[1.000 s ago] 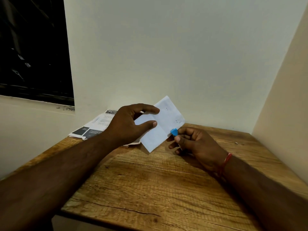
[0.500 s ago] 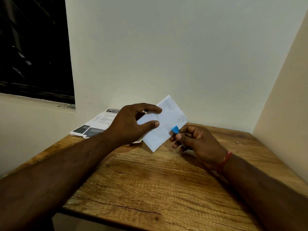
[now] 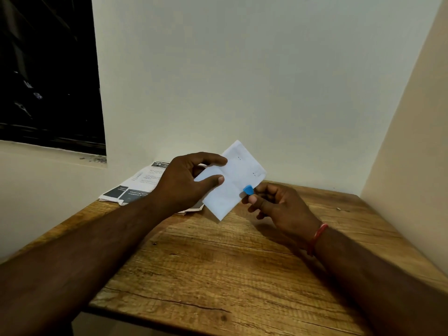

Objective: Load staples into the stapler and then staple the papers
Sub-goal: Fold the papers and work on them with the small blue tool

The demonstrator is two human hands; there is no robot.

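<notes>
My left hand (image 3: 186,183) pinches a small stack of white papers (image 3: 232,180) above the wooden table (image 3: 218,275), thumb on the front and fingers on top. Two small staples show near the papers' upper right edge. My right hand (image 3: 278,207) is closed around a small blue stapler (image 3: 248,190), of which only the blue tip shows. That tip touches the papers' right edge, below the staples. The rest of the stapler is hidden inside my fist.
Printed sheets (image 3: 135,187) lie at the table's back left corner, under my left hand. A tiny loose bit (image 3: 338,209) lies at the right of the table. Walls close the back and right sides. A dark window (image 3: 48,73) is at upper left.
Both hands and the papers have barely shifted; the stapler's tip stays at the papers' right edge.
</notes>
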